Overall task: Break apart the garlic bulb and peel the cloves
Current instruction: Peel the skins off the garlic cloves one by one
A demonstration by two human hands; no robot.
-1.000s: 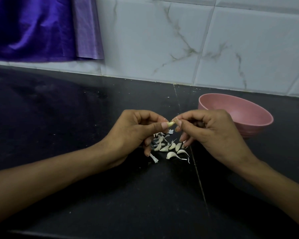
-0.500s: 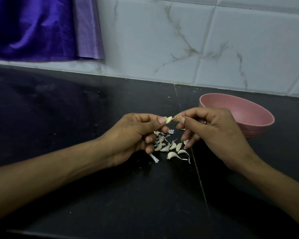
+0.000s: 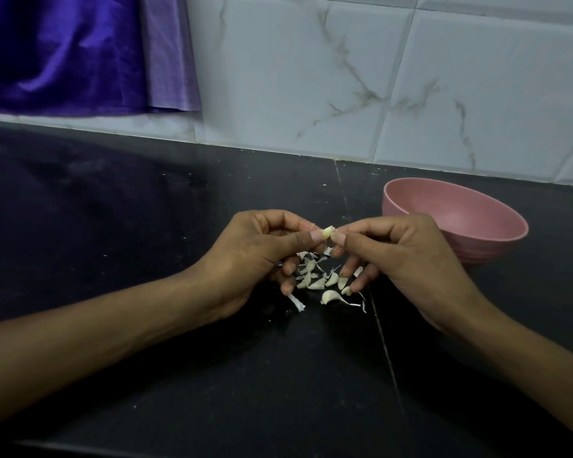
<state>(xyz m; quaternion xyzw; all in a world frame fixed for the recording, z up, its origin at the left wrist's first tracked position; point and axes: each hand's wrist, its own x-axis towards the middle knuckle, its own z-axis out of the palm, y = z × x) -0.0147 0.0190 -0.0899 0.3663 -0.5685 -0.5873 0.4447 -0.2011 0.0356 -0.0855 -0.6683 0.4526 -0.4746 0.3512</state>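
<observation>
- Step in hand: peeling 1 clove. The bulb looked already broken up; no whole bulb was in view.
- Left hand [image 3: 255, 256] pinched the clove [image 3: 327, 232] between thumb and forefinger, held in the air above the counter [image 3: 146, 226], about mid-width, nearer the back edge than the front.
- Right hand [image 3: 407, 256] pinched at the clove's free end with thumb and forefinger, nails in; the other fingers hung loosely curled toward the pile.
- Whether any skin had lifted off that clove was too small to tell.
- Loose cloves [image 3: 321, 282] and bits of skin [image 3: 295, 302] lay on the counter directly under both hands, just left of the seam in the slab.
- Pink bowl [image 3: 477, 246] sat to the right of the hands, near the back edge, close behind the right hand; nothing was visible inside it.
- Next move, my read: hold the left pinch firm, catch the skin edge with the right thumbnail, strip it off lengthwise.
- Several cloves in the pile appeared unpeeled, so the task seemed well short of done.
</observation>
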